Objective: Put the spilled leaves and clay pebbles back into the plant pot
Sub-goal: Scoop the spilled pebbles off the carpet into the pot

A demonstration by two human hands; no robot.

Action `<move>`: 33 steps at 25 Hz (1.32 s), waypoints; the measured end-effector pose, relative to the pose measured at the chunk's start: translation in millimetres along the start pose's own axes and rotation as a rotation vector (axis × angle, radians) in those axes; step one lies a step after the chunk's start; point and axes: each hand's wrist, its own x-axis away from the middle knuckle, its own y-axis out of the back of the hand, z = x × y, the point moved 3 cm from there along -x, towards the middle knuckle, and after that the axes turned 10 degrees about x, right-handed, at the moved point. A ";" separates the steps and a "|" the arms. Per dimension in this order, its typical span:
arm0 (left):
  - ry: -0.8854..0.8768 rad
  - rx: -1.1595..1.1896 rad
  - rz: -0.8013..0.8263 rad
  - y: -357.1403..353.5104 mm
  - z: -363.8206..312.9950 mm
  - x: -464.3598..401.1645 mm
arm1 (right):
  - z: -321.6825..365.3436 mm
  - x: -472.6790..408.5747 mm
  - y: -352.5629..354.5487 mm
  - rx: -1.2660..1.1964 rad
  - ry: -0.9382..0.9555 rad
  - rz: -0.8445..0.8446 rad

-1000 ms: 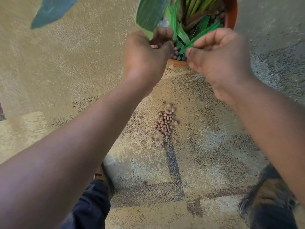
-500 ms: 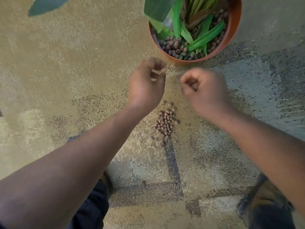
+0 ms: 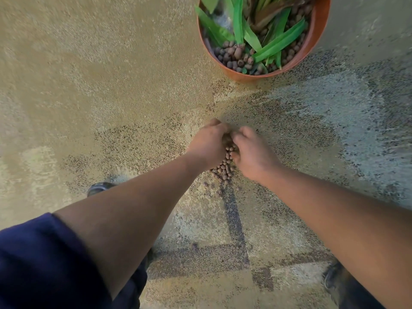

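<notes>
A small heap of brown clay pebbles lies on the carpet in the middle of the view. My left hand and my right hand are down on the far end of the heap, fingers curled in toward each other, with pebbles pinched between them. The near part of the heap shows between my wrists, and a few stray pebbles lie just below it. The orange plant pot stands at the upper right, holding green leaves and more clay pebbles.
The floor is a beige and grey patterned carpet with dark stripes. My left shoe shows beside my left forearm and my right shoe at the lower right. A dark blue sleeve fills the lower left corner.
Both hands have dropped from the pot's rim to the pebble heap on the carpet and closed in around it. The view has tilted, showing more of the pot.
</notes>
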 end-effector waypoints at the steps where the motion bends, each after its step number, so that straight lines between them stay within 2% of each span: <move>1: 0.007 -0.015 -0.004 -1.2 0.8 -1.0 | 0.8 -1.9 0.3 0.020 0.002 -0.003; 10: 0.043 -0.079 0.033 -10.2 17.4 11.6 | -5.1 1.3 -6.4 0.108 0.018 0.032; 20: 0.146 0.048 -0.033 -14.4 19.0 22.1 | -4.9 13.0 -19.1 0.140 -0.003 0.062; 27: 0.162 0.030 -0.033 -21.1 17.3 31.0 | -4.4 27.5 -29.3 0.176 0.004 0.047; 33: 0.110 -0.020 -0.021 -18.1 14.5 28.8 | -6.7 33.1 -34.2 0.173 0.009 0.067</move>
